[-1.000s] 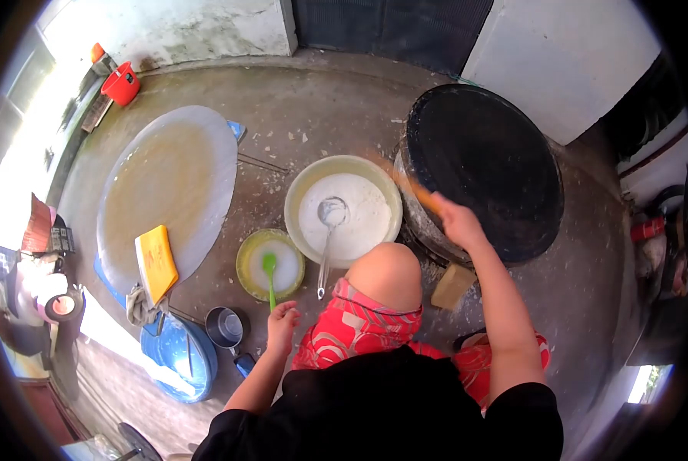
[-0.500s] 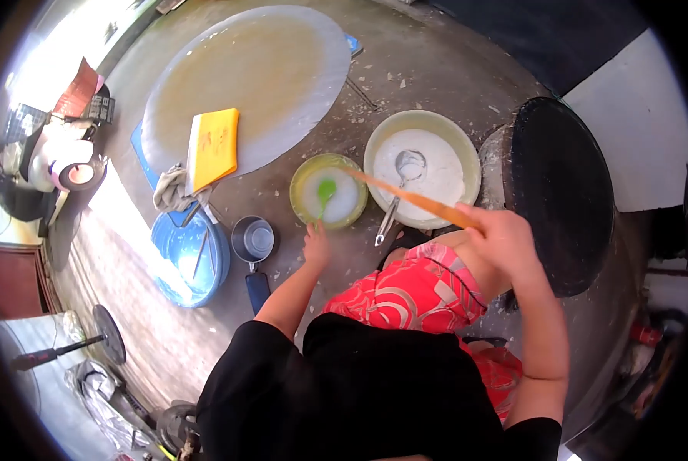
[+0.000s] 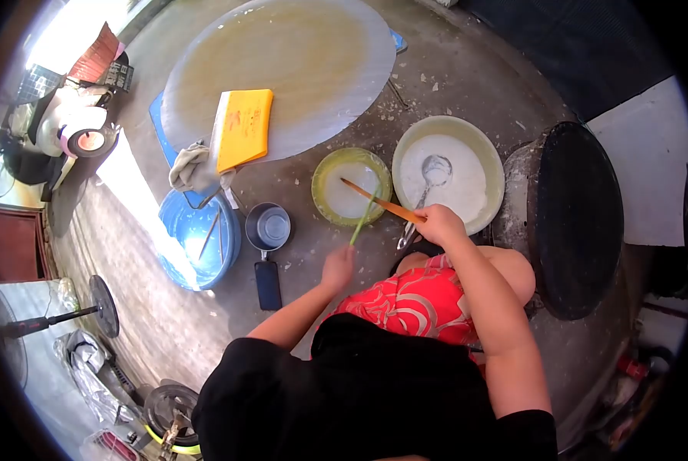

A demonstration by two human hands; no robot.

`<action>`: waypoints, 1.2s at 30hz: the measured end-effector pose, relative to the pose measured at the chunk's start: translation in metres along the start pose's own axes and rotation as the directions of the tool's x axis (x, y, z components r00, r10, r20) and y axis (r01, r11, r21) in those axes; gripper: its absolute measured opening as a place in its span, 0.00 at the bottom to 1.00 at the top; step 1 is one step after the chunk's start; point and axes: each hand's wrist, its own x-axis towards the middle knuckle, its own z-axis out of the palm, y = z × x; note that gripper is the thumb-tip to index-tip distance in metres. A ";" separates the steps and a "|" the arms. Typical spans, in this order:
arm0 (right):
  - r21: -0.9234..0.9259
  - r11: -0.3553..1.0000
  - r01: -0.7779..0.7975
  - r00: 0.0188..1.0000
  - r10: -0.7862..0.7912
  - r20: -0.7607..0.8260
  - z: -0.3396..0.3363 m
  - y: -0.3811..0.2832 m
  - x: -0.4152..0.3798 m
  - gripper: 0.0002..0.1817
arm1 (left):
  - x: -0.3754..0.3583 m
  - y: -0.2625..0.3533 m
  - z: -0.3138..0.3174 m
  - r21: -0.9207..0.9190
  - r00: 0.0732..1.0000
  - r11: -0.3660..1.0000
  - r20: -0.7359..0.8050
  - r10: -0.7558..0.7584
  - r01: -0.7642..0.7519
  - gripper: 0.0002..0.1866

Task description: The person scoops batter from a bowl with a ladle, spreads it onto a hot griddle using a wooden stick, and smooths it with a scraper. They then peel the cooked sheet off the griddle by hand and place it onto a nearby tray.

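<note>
My left hand (image 3: 339, 266) grips the thin handle of a green utensil (image 3: 365, 219), which slants up across the near rim of the small yellow-green bowl (image 3: 320, 209). Milky liquid (image 3: 344, 199) lies in that bowl. A flat, tapered wooden stick (image 3: 398, 209) is closed in my right hand (image 3: 442, 225). It points left, its tip over the bowl, and crosses the green utensil in this view. Just right of the bowl, a larger cream basin (image 3: 497, 188) contains white contents, with a metal ladle (image 3: 436, 170) resting in it, its handle partly behind my right hand.
A big round sheet (image 3: 298, 54) carries a yellow packet (image 3: 245, 129). To the left are a blue tub (image 3: 232, 246), a grey cloth (image 3: 189, 167) at its rim, and a saucepan (image 3: 269, 226) with a dark handle. A large black round pan (image 3: 578, 223) stands at right.
The green utensil's head has left its place in the middle of the bowl, and my left hand has drawn back. My right hand has lowered, bringing the stick over the small bowl. The view has shifted.
</note>
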 end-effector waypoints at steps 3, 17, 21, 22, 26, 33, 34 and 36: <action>0.077 0.987 -0.143 0.980 0.130 0.153 -0.012 -0.007 -0.007 0.18 | 0.039 -0.005 0.004 -0.045 0.984 0.991 -0.120 -0.134 0.129 0.14; -0.266 0.961 0.077 0.938 -0.160 -0.307 -0.098 0.011 -0.117 0.18 | 0.011 0.001 -0.014 0.283 0.917 0.958 -0.368 0.157 -0.050 0.23; -0.097 0.970 0.222 0.892 -0.242 -0.381 -0.105 0.042 -0.144 0.18 | -0.025 0.008 -0.014 0.220 0.920 0.969 -0.345 0.187 -0.114 0.23; -0.109 0.964 0.244 0.885 -0.268 -0.381 -0.109 0.044 -0.153 0.18 | -0.032 0.007 -0.014 0.215 0.912 0.971 -0.369 0.180 -0.105 0.23; 0.160 0.974 0.161 0.927 -0.093 -0.364 -0.109 0.075 -0.184 0.14 | -0.052 -0.002 -0.014 0.072 0.976 0.997 -0.217 0.033 -0.018 0.22; 0.521 0.842 0.143 0.885 0.126 -0.447 -0.096 0.121 -0.231 0.13 | -0.045 0.033 -0.105 0.373 0.612 0.876 -0.628 0.481 -0.305 0.20; 0.544 0.828 0.141 0.875 0.153 -0.459 -0.094 0.125 -0.239 0.14 | -0.031 0.038 -0.133 0.452 0.507 0.841 -0.672 0.540 -0.296 0.21; 0.582 0.799 0.148 0.851 0.197 -0.487 -0.090 0.131 -0.252 0.14 | -0.007 0.057 -0.192 0.547 0.350 0.823 -0.748 0.564 -0.155 0.23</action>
